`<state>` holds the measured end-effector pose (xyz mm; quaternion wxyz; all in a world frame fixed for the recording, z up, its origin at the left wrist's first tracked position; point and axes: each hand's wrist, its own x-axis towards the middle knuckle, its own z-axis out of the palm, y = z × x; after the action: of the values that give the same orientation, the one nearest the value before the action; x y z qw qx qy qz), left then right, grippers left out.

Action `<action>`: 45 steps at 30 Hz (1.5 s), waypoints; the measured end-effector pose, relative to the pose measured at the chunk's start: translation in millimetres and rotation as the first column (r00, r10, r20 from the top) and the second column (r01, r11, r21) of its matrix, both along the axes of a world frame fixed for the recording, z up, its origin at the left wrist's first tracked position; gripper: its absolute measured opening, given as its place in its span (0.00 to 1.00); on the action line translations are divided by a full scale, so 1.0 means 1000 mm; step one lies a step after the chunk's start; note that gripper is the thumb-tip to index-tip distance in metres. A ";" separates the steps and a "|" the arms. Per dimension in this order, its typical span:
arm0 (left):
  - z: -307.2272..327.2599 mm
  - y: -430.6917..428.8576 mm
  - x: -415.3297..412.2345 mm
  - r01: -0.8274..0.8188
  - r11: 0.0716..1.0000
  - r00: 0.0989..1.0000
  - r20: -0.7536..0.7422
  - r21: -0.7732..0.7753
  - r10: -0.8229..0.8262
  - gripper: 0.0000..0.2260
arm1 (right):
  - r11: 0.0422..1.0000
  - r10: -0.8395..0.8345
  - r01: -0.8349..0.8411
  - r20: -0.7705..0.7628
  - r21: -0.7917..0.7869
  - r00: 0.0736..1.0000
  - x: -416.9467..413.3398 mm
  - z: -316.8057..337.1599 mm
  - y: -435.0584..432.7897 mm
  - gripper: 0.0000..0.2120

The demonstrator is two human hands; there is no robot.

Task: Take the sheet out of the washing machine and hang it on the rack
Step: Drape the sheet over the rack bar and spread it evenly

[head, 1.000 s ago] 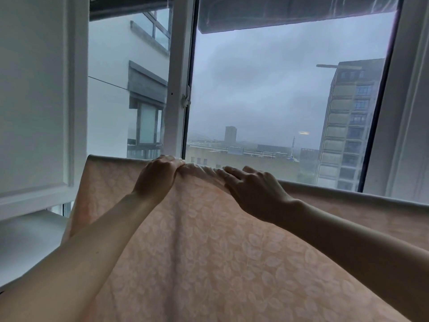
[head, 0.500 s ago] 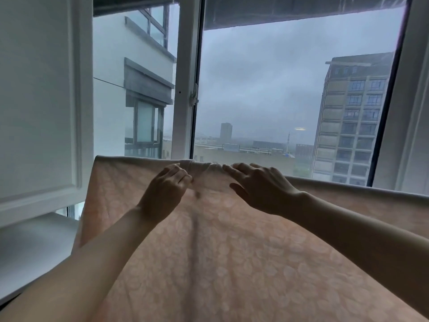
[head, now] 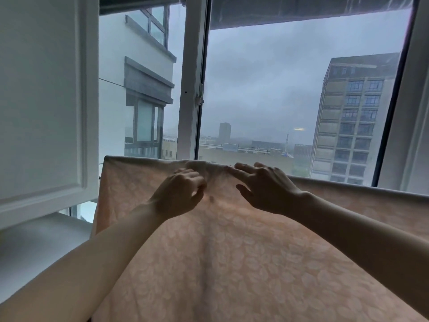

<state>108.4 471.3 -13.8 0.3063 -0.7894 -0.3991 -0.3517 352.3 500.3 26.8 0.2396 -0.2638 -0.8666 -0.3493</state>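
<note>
A peach sheet with a pale leaf print hangs over a horizontal rack bar that it hides, its top fold running across the middle of the view. My left hand is just below the fold with fingers loosely curled, resting against the cloth without gripping it. My right hand lies flat on the sheet with fingers spread, fingertips at the fold. A small bunch of cloth sits between the two hands at the top edge.
A large window stands right behind the sheet, with its white frame post at centre. A white panelled door or shutter is at the left above a white ledge.
Both hands have let go of the top fold and slid slightly down the front of the sheet. The left fingers uncurled off the edge; the right hand spread flat.
</note>
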 end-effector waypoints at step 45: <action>-0.042 0.013 -0.108 -0.364 0.926 0.925 -0.080 0.095 0.372 0.11 | 0.981 0.003 0.001 -0.020 0.194 1.000 -0.048 -0.013 0.011 0.24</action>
<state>0.7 484.3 -55.9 0.4164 -0.7040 -0.5108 -0.2645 304.5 511.2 13.4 0.2730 -0.2422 -0.8260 -0.4295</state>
